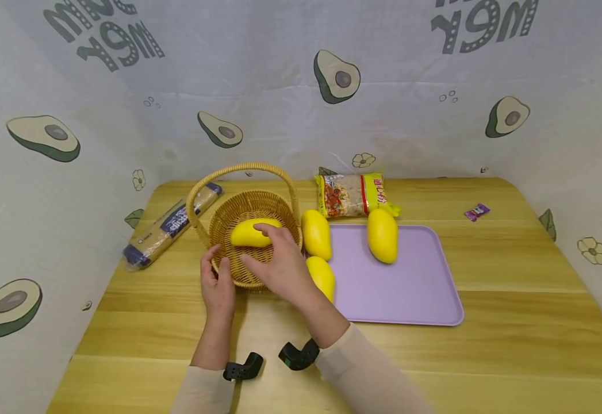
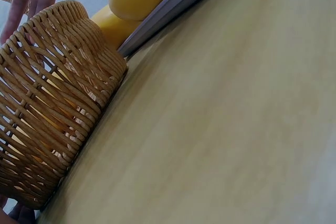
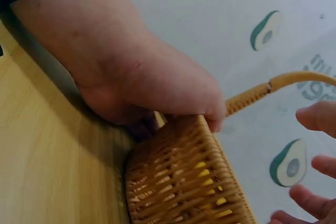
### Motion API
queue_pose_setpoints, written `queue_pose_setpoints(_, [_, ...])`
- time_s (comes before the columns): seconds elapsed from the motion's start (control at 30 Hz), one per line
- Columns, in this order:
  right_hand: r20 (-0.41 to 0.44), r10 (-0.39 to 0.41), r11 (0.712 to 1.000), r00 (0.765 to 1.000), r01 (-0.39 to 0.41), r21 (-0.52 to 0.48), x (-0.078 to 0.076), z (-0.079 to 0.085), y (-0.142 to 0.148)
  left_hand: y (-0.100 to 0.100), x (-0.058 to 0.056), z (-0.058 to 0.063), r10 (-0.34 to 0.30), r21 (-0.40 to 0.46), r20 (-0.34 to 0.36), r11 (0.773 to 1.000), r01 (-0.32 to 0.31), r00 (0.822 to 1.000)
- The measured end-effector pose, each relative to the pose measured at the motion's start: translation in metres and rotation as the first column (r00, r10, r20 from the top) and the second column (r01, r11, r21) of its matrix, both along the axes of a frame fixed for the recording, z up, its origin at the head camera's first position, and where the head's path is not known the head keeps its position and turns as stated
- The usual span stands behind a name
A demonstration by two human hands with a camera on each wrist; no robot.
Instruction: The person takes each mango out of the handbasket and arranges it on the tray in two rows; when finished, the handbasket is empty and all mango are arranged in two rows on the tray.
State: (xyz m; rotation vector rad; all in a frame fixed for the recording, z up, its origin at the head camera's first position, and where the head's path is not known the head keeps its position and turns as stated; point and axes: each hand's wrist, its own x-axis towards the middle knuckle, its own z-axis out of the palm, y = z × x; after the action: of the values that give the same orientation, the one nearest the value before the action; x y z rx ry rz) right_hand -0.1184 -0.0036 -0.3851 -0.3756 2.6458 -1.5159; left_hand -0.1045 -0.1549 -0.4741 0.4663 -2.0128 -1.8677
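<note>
A wicker basket (image 1: 249, 198) with a tall arched handle stands on the left half of the table. One yellow mango (image 1: 246, 233) lies inside it. My left hand (image 1: 219, 290) holds the basket's near left side, its thumb over the rim in the right wrist view. Above the basket hovers my right hand (image 1: 285, 267), fingers spread and apart from the thumb, holding nothing. It partly covers the mango from the head view. On the lilac tray (image 1: 404, 293), one mango (image 1: 382, 236) lies at the back; two others, a rear mango (image 1: 316, 234) and a nearer mango (image 1: 321, 277), lie along its left side.
Behind the tray lies a yellow-ended food packet (image 1: 349, 195). A long pack of noodles (image 1: 171, 227) lies left of the basket. Far right on the wooden table (image 1: 528, 322) is a small purple wrapped sweet (image 1: 477, 212). A patterned cloth (image 1: 280, 115) encloses the back and sides.
</note>
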Motion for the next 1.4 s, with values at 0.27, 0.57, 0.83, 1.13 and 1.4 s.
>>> queue_pose_setpoints(0.27, [-0.031, -0.127, 0.989, 0.991, 0.129, 0.075, -0.025, -0.006, -0.034, -0.002, 0.0, 0.002, 0.015, -0.018, 0.014, 1.0, -0.015, 1.0])
queue_pose_setpoints(0.57, [-0.072, -0.212, 0.957, 0.975, 0.222, 0.189, -0.05, -0.014, -0.052, -0.003, -0.001, 0.002, 0.022, -0.023, 0.006, 1.0, -0.022, 1.0])
queue_pose_setpoints(0.83, [0.016, -0.269, 0.949, 0.963, 0.263, 0.172, -0.06, -0.029, -0.054, -0.002, -0.002, 0.002, 0.007, -0.024, 0.003, 1.0, -0.007, 1.0])
queue_pose_setpoints(1.13, [0.073, -0.277, 0.949, 0.958, 0.261, 0.176, -0.063, -0.031, -0.054, -0.002, -0.004, 0.003, 0.002, -0.034, -0.006, 0.999, -0.003, 1.0])
queue_pose_setpoints(1.4, [0.099, -0.283, 0.946, 0.954, 0.261, 0.194, -0.063, -0.034, -0.054, -0.001, -0.001, 0.0, 0.004, -0.032, -0.01, 0.999, -0.005, 1.0])
